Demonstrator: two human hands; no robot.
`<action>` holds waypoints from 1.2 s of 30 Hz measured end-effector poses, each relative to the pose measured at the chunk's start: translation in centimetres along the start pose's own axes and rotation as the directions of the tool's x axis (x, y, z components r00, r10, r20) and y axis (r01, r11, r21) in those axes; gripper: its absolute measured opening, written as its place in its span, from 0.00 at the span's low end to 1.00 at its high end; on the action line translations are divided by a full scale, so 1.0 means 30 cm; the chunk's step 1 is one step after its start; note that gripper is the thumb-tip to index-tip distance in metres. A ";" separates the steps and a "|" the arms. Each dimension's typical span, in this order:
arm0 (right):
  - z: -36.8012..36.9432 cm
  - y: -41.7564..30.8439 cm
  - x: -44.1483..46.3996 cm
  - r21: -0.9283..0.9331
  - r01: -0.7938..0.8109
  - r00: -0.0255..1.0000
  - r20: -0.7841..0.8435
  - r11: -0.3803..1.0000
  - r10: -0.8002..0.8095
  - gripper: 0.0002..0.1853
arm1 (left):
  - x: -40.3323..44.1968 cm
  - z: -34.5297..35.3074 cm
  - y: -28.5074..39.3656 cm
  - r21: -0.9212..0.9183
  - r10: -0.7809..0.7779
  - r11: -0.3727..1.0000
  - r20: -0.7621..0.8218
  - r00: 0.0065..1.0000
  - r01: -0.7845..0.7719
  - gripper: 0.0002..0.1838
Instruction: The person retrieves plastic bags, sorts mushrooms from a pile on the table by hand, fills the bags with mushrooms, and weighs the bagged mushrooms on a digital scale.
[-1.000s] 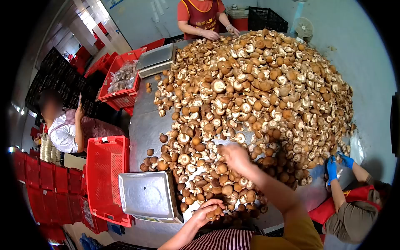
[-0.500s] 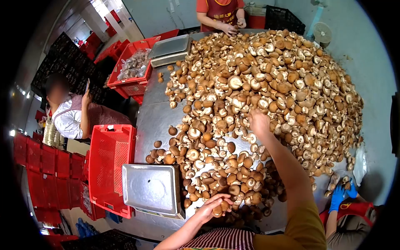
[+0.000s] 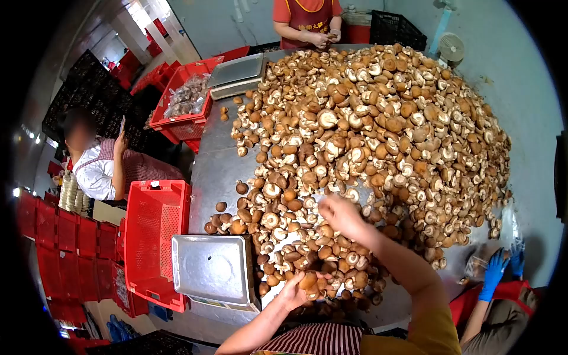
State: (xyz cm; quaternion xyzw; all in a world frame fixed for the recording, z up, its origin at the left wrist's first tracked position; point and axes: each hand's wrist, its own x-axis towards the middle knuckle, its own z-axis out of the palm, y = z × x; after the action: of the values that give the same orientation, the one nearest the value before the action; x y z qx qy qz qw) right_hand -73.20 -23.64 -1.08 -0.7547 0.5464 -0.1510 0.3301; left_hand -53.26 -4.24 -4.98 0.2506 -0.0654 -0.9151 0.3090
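The mushrooms lie in a broad heap over the metal table, caps and stems mixed. At its near edge the left hand is curled around a mushroom or more, a brown cap showing. The right hand is bent over the heap; whether its fingers grip anything, I cannot tell. Left of the table, just beside the near scale, a red crate shows its slotted walls and floor. Beside the far scale, another crate is loaded with clear bags, their contents brownish. More red crates stand stacked farther left. A black crate is behind the table. On the right, a co-worker's blue gloves are at a clear plastic bag, its contents unclear.
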 end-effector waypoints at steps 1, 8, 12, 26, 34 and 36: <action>-0.056 -0.024 0.083 -0.111 -0.165 0.984 0.043 0.980 0.171 0.16 | -0.006 -0.010 -0.005 -0.042 0.010 0.999 0.059 0.998 -0.007 0.37; 0.111 0.281 0.453 -0.517 -0.169 0.962 -0.271 0.839 0.027 0.12 | -0.050 0.025 -0.009 -0.011 0.059 0.998 0.070 0.996 -0.058 0.30; 0.017 0.247 0.346 -0.117 -0.185 0.936 -0.323 0.976 0.139 0.12 | -0.063 0.011 -0.008 -0.029 0.058 0.998 0.031 0.998 -0.058 0.30; -0.074 0.044 -0.237 0.977 -0.103 0.983 0.070 0.189 0.172 0.14 | 0.037 0.129 0.085 0.111 0.172 0.977 0.107 0.979 -0.184 0.42; 0.004 -0.106 -0.395 0.834 -0.139 0.985 0.171 0.534 -0.010 0.14 | 0.013 0.110 0.086 0.097 0.240 0.964 0.094 0.966 -0.249 0.40; 0.024 -0.134 -0.410 0.699 -0.033 0.968 0.201 0.714 -0.151 0.11 | -0.006 0.085 0.055 0.086 0.214 0.973 0.024 0.976 -0.215 0.36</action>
State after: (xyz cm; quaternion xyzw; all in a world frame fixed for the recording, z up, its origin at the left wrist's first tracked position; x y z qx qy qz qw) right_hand -74.24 -11.29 2.69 -0.6043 0.3799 -0.2625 0.6493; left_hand -53.51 -5.54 -2.24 0.2486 -0.1344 -0.8744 0.3944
